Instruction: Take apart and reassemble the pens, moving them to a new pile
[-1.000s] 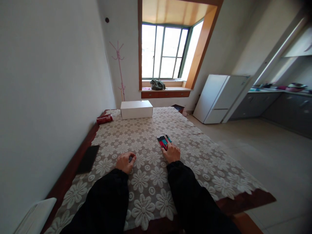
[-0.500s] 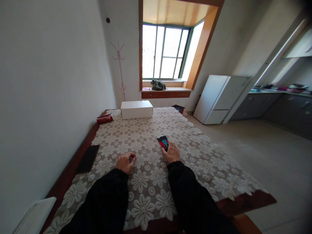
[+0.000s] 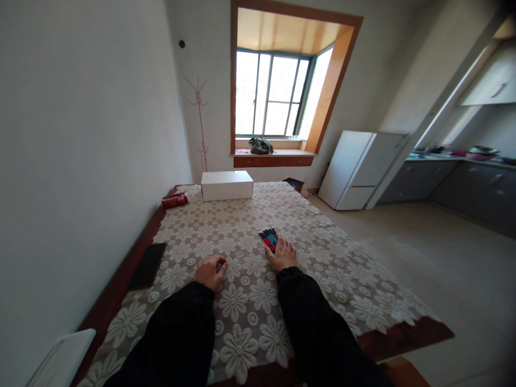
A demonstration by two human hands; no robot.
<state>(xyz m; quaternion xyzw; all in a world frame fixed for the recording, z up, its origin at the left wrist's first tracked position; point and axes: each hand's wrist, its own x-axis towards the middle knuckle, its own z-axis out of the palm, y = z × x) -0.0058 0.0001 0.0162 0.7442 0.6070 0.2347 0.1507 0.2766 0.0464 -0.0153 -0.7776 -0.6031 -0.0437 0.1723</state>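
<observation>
A bunch of red, teal and black pens [image 3: 268, 237] lies side by side on the lace floral tablecloth [image 3: 242, 226]. My right hand [image 3: 282, 254] rests flat on the near ends of the pens, fingers pressed together over them. My left hand [image 3: 210, 271] sits curled on the cloth to the left, fingers closed around a small dark object that is mostly hidden. Both arms wear black sleeves.
A white box [image 3: 226, 185] stands at the table's far end, a red packet [image 3: 174, 200] to its left. A black flat item [image 3: 147, 265] lies near the left edge by the wall. A white fridge [image 3: 358, 169] and a kitchen counter stand at right.
My right hand has pushed the spread pens together into a tighter bunch. The camera has tilted slightly. My left hand has stayed in place.
</observation>
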